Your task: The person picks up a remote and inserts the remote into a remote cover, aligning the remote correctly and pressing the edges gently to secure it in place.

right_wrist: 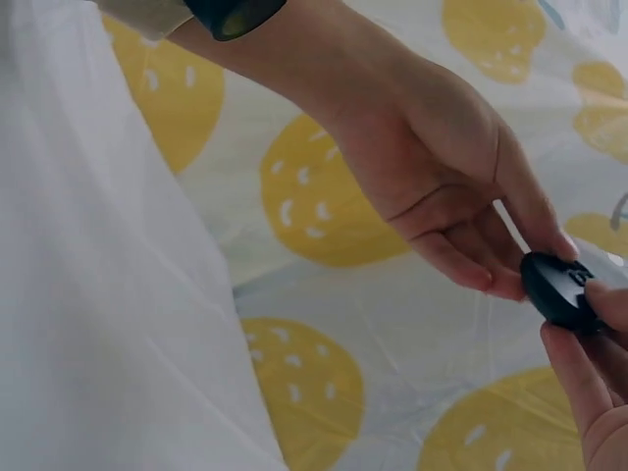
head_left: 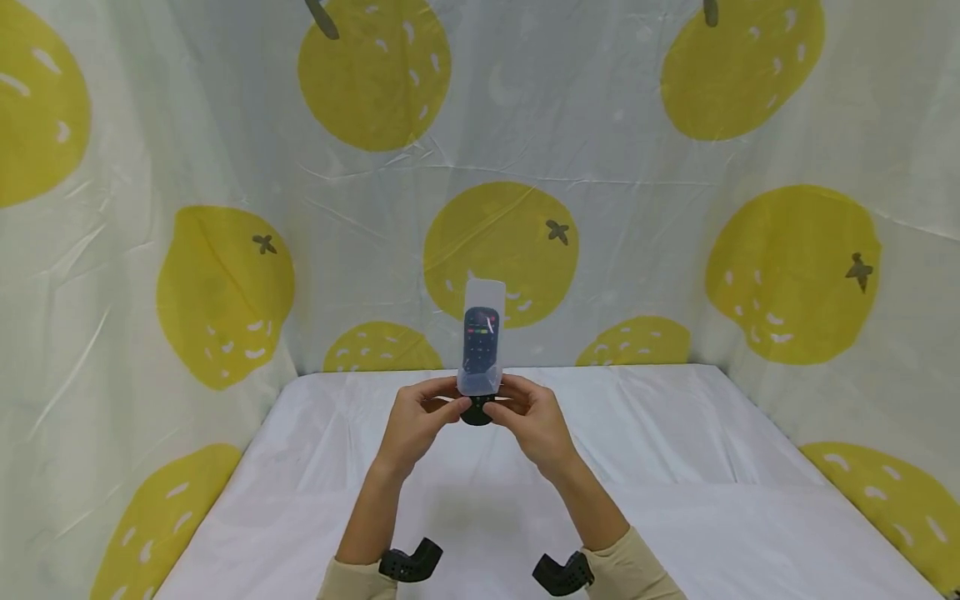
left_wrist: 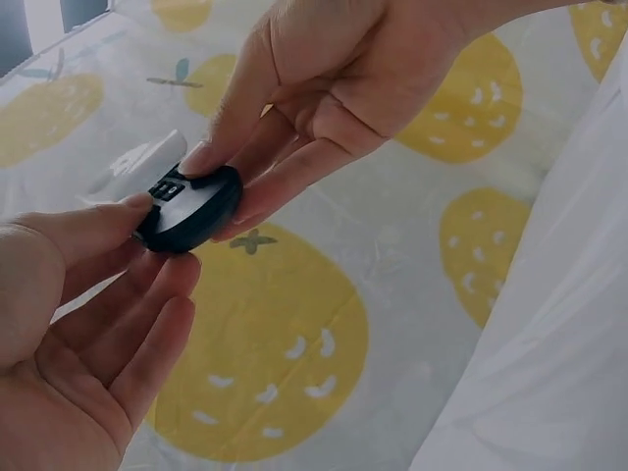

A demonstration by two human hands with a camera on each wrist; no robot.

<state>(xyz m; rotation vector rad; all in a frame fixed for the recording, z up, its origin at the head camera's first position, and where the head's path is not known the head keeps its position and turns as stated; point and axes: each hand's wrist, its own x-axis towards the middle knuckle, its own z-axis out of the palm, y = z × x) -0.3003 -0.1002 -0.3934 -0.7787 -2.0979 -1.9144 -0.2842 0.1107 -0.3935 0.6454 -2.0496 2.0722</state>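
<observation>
A black remote control (head_left: 480, 340) with small coloured buttons is held upright above the white surface. A translucent sleeve (head_left: 484, 293) covers most of it and extends past its top, while the rounded bottom end sticks out bare. My left hand (head_left: 422, 418) pinches the remote at its left side near that end. From the other side my right hand (head_left: 534, 418) pinches it too, thumb on the front. In the left wrist view the remote's dark end (left_wrist: 201, 211) sits between both hands' fingertips, with the whitish sleeve (left_wrist: 137, 169) beyond. The right wrist view shows the remote's end (right_wrist: 559, 290) at the edge.
A white cloth-covered table (head_left: 645, 517) spreads under the hands. Behind it and along both sides hangs a pale curtain (head_left: 615, 208) printed with yellow fruit. Black wrist devices (head_left: 411, 562) sit by the beige sleeve cuffs (head_left: 633, 567).
</observation>
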